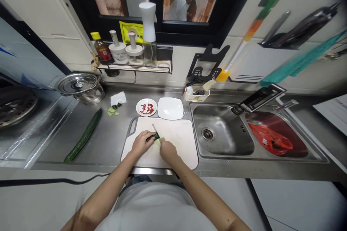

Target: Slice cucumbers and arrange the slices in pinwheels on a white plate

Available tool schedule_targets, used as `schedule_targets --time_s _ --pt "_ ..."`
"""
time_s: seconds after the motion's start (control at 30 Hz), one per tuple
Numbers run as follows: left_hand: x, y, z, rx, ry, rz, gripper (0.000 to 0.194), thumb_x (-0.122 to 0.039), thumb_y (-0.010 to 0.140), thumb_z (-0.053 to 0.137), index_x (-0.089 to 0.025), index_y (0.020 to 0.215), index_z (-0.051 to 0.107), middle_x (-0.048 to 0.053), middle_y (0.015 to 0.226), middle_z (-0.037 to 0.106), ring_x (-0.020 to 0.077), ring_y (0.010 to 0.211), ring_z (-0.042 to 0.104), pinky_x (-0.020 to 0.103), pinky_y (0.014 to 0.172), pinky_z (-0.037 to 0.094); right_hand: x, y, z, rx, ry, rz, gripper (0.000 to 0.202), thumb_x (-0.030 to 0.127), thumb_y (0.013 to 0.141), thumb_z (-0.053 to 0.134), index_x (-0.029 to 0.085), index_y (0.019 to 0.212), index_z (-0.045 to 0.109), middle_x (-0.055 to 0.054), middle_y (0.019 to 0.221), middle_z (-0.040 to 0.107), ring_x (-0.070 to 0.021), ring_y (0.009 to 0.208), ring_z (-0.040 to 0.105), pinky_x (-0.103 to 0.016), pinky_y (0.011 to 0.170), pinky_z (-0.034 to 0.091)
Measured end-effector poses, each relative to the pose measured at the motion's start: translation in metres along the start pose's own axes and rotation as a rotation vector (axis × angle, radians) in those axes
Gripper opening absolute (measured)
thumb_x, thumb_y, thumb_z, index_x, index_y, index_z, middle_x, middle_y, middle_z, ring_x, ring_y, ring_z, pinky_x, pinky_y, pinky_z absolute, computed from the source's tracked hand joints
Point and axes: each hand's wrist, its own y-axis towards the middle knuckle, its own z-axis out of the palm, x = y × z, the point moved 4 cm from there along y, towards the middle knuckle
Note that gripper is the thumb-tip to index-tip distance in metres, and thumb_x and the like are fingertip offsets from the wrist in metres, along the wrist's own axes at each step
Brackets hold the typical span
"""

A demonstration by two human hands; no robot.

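A white cutting board (179, 140) lies on the steel counter in front of me. My left hand (141, 143) presses a short piece of dark green cucumber (153, 137) onto the board. My right hand (167, 150) grips a knife whose thin blade (154, 128) stands over the cucumber piece. The knife handle is hidden in my fist. A whole long cucumber (84, 136) lies on the counter to the left of the board.
Behind the board sit a small plate of red chilli pieces (146, 107) and a white plate (170, 108). Cucumber scraps (113, 110) and a tissue lie further left, beside a lidded steel pot (80, 87). A double sink (225, 133) at right holds a red bag (269, 140).
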Motion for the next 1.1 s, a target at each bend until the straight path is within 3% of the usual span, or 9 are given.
schedule_targets --time_s 0.33,0.87,1.1 --pt "0.005 0.000 0.004 -0.014 -0.014 0.011 0.025 -0.027 0.087 0.055 -0.027 0.108 0.068 0.004 0.100 0.069 0.0182 0.094 0.063 0.032 0.086 0.049 0.006 0.017 -0.005 -0.017 0.040 -0.010 0.030 0.009 0.089 0.038 0.014 0.116 0.050 -0.013 0.097 0.067 -0.0202 0.101 0.064 -0.028 0.080 0.045" --pt "0.004 -0.002 0.002 -0.013 -0.050 -0.040 0.027 -0.029 0.086 0.056 -0.027 0.110 0.067 0.004 0.103 0.069 0.0188 0.095 0.063 0.033 0.088 0.049 -0.016 -0.021 0.003 0.029 -0.030 0.010 0.030 0.008 0.090 0.034 0.013 0.113 0.052 -0.015 0.098 0.067 -0.0206 0.097 0.064 -0.028 0.079 0.045" --pt "0.004 -0.002 0.002 -0.015 -0.041 -0.042 0.028 -0.030 0.087 0.055 -0.027 0.112 0.066 0.003 0.104 0.068 0.0189 0.097 0.063 0.033 0.088 0.049 -0.024 -0.033 -0.008 0.048 -0.040 0.015 0.031 0.011 0.090 0.035 0.013 0.113 0.056 -0.014 0.098 0.068 -0.0214 0.094 0.064 -0.028 0.075 0.044"
